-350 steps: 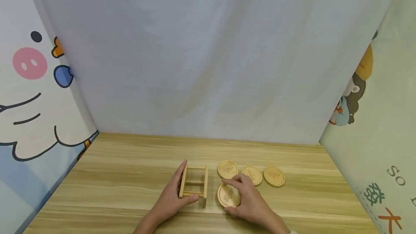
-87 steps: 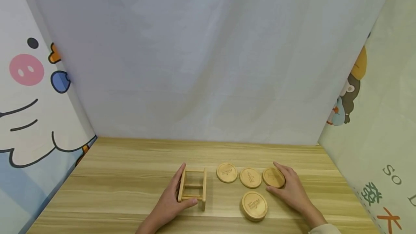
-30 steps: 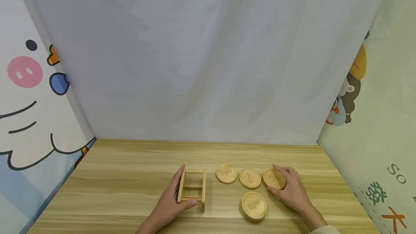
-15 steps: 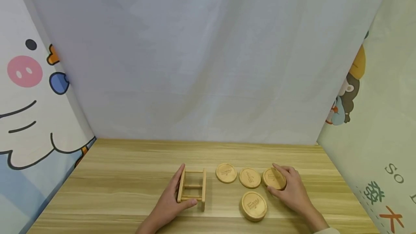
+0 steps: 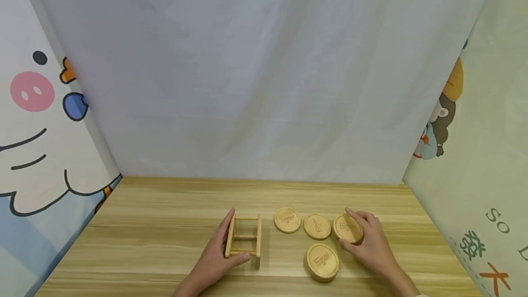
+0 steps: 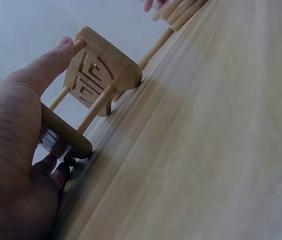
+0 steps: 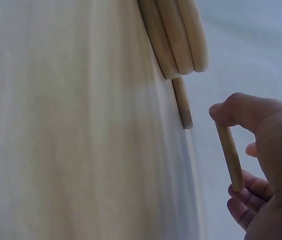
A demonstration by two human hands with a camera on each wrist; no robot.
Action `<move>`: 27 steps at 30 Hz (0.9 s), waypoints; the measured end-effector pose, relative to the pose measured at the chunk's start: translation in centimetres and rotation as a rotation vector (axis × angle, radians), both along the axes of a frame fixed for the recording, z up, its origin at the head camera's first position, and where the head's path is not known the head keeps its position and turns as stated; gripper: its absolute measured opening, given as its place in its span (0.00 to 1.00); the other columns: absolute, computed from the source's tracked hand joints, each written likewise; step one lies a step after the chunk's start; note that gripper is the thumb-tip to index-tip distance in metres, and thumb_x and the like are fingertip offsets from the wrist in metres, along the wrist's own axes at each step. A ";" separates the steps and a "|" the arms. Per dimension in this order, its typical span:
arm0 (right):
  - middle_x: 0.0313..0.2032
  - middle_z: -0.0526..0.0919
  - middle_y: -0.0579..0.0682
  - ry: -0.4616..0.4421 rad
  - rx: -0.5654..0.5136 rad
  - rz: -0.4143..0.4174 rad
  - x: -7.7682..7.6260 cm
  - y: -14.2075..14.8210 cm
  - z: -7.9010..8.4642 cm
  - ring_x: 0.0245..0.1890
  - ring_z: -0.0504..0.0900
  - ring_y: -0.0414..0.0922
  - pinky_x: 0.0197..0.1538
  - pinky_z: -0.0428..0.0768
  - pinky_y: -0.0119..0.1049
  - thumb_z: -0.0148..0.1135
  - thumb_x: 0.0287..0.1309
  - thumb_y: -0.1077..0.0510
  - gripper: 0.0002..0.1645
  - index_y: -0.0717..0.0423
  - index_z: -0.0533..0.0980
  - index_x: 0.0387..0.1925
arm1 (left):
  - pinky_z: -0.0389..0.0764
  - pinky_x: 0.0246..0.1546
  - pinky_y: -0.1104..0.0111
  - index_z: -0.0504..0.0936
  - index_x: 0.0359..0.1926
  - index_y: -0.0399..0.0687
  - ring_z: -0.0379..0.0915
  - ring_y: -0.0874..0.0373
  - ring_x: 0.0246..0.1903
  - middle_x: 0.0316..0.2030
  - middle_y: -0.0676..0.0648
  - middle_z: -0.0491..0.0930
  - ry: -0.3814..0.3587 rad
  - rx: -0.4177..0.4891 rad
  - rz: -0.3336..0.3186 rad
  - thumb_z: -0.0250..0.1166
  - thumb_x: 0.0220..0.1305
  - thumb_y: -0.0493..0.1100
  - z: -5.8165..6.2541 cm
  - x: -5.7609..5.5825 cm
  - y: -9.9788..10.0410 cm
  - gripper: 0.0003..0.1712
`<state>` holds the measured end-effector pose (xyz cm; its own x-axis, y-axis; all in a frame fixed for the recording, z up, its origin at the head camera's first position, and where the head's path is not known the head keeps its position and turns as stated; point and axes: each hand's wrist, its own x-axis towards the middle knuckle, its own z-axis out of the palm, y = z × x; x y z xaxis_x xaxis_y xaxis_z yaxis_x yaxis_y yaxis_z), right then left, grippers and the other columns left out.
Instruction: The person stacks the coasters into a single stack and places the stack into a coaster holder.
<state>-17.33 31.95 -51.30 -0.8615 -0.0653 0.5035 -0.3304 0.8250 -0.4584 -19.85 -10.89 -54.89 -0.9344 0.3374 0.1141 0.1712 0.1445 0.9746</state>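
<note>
My left hand [image 5: 217, 253] grips a small wooden coaster rack [image 5: 259, 237] by its left side panel, thumb over the front rod. The left wrist view shows the rack's cut-out panel [image 6: 98, 70] and rods; some left fingers are partly hidden behind the near panel. My right hand [image 5: 370, 240] pinches a round wooden coaster [image 5: 348, 227] by its rim, between thumb and fingers. In the right wrist view this coaster [image 7: 229, 155] appears slightly raised off the table. In front of it stands a stack of coasters [image 5: 322, 261], three thick in the right wrist view.
Two single coasters lie flat behind the stack: one middle coaster [image 5: 317, 226] beside the held one, and a left coaster [image 5: 287, 220] nearer the rack. The wood-grain table [image 5: 165, 223] ends at a pale curtain [image 5: 264, 81]. Printed cloths hang at both sides.
Since the oldest frame, my right hand has moved right to the rightmost coaster, and the stack stands in front. Over the last second that coaster has turned slightly; my left hand stays put.
</note>
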 end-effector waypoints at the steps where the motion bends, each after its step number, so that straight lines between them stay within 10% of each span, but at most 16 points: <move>1: 0.55 0.81 0.64 0.005 0.002 0.001 0.1 0.0 0.0 0.56 0.80 0.65 0.54 0.80 0.68 0.91 0.44 0.61 0.51 0.63 0.80 0.72 | 0.79 0.69 0.56 0.43 0.93 0.59 0.54 0.33 0.84 0.89 0.39 0.44 0.000 -0.001 0.000 0.82 0.68 0.46 0.0 0.0 0.0 0.68; 27: 0.56 0.82 0.60 0.097 0.029 0.030 1.4 -1.1 0.7 0.57 0.80 0.60 0.53 0.81 0.65 0.91 0.41 0.62 0.52 0.60 0.81 0.72 | 0.74 0.73 0.50 0.43 0.93 0.61 0.53 0.34 0.84 0.89 0.39 0.44 -0.004 -0.022 0.008 0.83 0.68 0.48 0.0 0.1 0.0 0.68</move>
